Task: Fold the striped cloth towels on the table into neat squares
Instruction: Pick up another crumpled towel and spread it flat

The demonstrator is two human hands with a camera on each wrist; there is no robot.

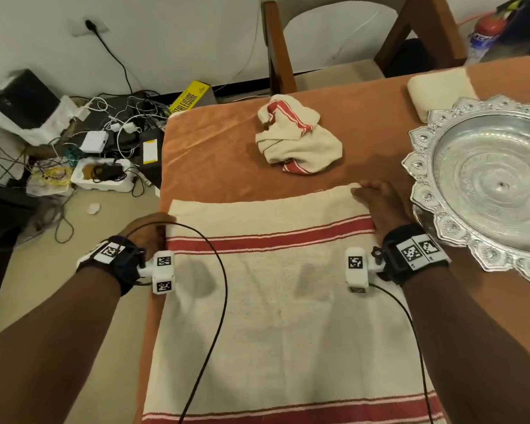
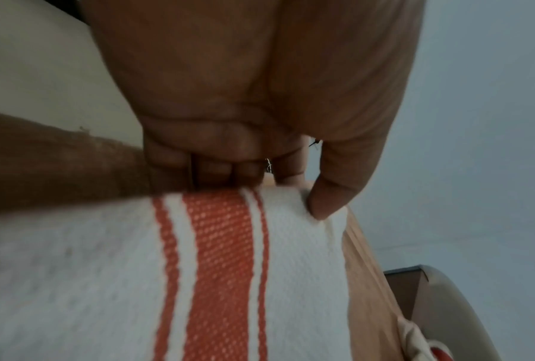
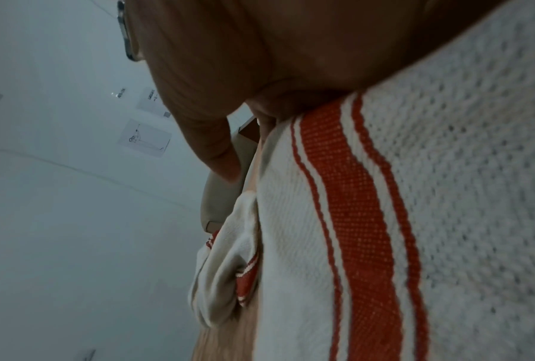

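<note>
While the towel (image 1: 288, 301) lies flat between both hands, left hand (image 1: 149, 229) pinches its edge, right hand (image 1: 380, 209) rests open on the far corner; first fold looks next, needs matching grips.

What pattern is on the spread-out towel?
Cream flat woven towel with red stripe bands near each end; clearest in head view.

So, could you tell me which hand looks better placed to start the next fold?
Left hand: it pinches the cream red-striped towel's edge; the right hand lies flat on it.
</note>
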